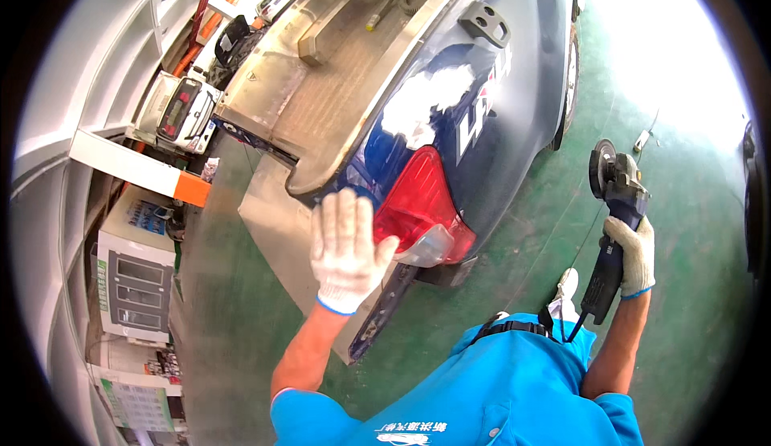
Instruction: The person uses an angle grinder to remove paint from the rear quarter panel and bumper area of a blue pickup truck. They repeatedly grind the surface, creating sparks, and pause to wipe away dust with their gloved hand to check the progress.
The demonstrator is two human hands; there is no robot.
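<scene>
My right hand (638, 255), in a white knit glove, is wrapped round the body of an angle grinder (608, 276). The grinder's dark disc (601, 170) points away from me, and its cord hangs from the lower end. My left hand (345, 244), gloved as well, is spread with the palm down and nothing in it. It lies over the rear corner of a dark blue pickup truck (514, 117), beside the red tail light (419, 191). Whether it touches the truck, I cannot tell. Above the light, the side panel has a bare whitish patch (430, 101).
The truck's open bed (321, 113) has a tool lying toward its front. Below the rear edge sits a pale panel (281, 233). A cord runs across the green floor (530, 261) near a small white connector (641, 141). White cars (186, 113) and a grey-white cabinet (136, 273) stand at left.
</scene>
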